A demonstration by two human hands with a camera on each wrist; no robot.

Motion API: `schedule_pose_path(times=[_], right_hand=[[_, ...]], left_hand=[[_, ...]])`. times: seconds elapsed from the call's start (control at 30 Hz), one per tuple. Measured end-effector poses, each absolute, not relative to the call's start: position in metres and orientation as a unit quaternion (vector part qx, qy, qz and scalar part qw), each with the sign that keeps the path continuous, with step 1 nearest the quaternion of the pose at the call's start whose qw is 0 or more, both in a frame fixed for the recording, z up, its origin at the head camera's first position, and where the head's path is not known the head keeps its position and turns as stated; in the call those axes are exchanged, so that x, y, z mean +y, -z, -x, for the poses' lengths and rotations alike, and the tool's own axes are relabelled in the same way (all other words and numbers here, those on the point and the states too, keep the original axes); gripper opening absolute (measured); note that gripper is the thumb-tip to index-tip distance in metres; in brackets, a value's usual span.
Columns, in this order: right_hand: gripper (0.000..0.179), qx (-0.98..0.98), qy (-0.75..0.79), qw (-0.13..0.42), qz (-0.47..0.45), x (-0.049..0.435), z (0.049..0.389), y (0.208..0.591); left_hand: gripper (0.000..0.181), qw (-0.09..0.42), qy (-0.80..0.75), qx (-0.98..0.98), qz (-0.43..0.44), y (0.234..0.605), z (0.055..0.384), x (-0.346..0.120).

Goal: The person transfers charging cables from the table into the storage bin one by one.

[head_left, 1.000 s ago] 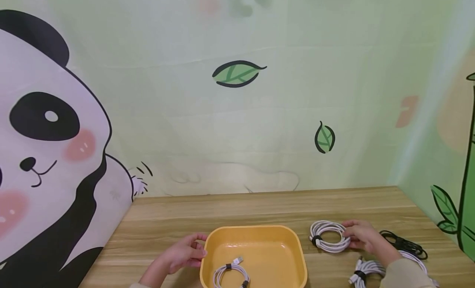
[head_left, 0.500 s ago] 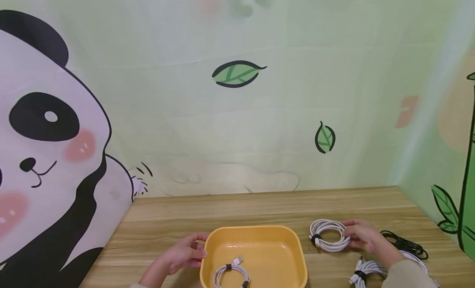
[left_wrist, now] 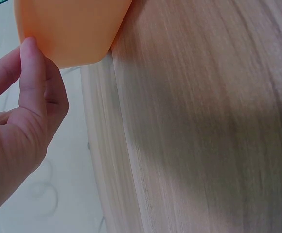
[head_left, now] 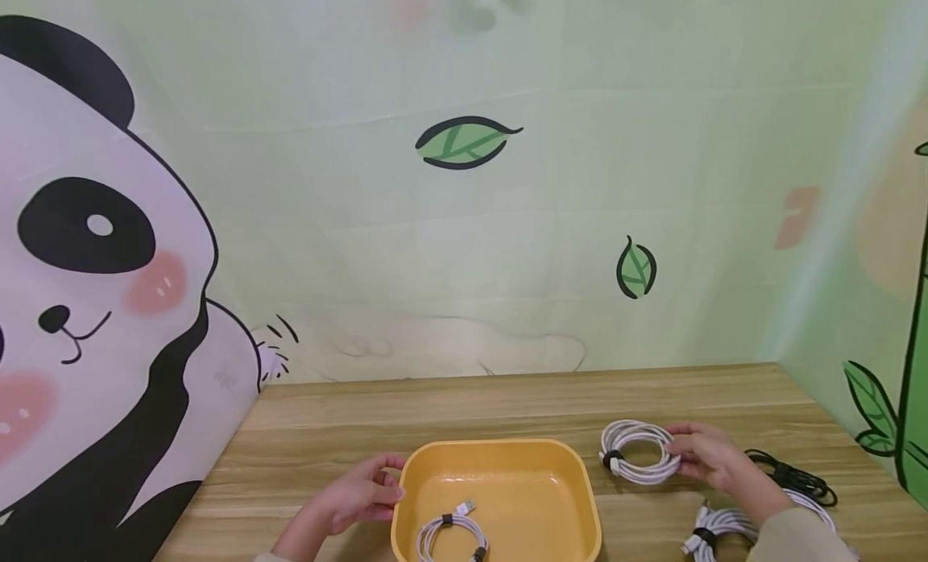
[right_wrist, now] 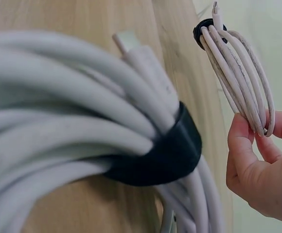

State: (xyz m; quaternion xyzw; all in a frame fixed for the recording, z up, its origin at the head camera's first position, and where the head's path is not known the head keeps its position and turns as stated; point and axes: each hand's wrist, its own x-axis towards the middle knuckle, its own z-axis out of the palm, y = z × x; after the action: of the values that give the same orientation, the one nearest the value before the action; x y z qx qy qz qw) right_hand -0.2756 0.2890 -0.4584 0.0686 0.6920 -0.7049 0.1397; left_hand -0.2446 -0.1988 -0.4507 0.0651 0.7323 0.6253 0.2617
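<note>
A yellow rectangular tray (head_left: 500, 445) stands at the front of the wooden table, with a small coiled USB cable (head_left: 474, 526) lying inside it. My left hand (head_left: 362, 493) pinches the tray's left rim; the left wrist view shows the thumb against the orange-looking outer wall (left_wrist: 73, 29). To the right of the tray, my right hand (head_left: 706, 453) grips a coiled white cable (head_left: 638, 473) by its right side. A black strap (head_left: 611, 457) binds that coil. In the right wrist view the same coil (right_wrist: 243, 73) hangs tilted from the thumb and fingertips, over the tabletop.
Another white cable bundle (head_left: 728, 520) with a black strap lies by the right forearm and fills much of the right wrist view. A black coiled cable (head_left: 797, 477) rests farther right. A panda-printed backdrop (head_left: 464, 248) stands behind the table (head_left: 435, 405).
My right hand has raised the coiled white cable slightly and moved it a little left. My left hand and the tray stay where they were.
</note>
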Motion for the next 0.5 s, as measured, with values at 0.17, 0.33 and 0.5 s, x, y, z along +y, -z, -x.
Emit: schedule_pose_path(times=[0.17,0.33,0.5], right_hand=[[0.049,0.68,0.718,0.14,-0.06,0.286,0.274,0.4517],[0.04,0.668,0.729,0.137,-0.06,0.2853,0.2749,0.4499],[0.034,0.657,0.74,0.137,-0.045,0.2903,0.2791,0.4547]], left_hand=[[0.049,0.261,-0.624,0.734,-0.065,0.4507,0.2447,-0.1988],[0.048,0.261,-0.623,0.735,-0.062,0.45,0.2443,-0.1986],[0.048,0.264,-0.624,0.733,-0.063,0.4495,0.2438,-0.1985]])
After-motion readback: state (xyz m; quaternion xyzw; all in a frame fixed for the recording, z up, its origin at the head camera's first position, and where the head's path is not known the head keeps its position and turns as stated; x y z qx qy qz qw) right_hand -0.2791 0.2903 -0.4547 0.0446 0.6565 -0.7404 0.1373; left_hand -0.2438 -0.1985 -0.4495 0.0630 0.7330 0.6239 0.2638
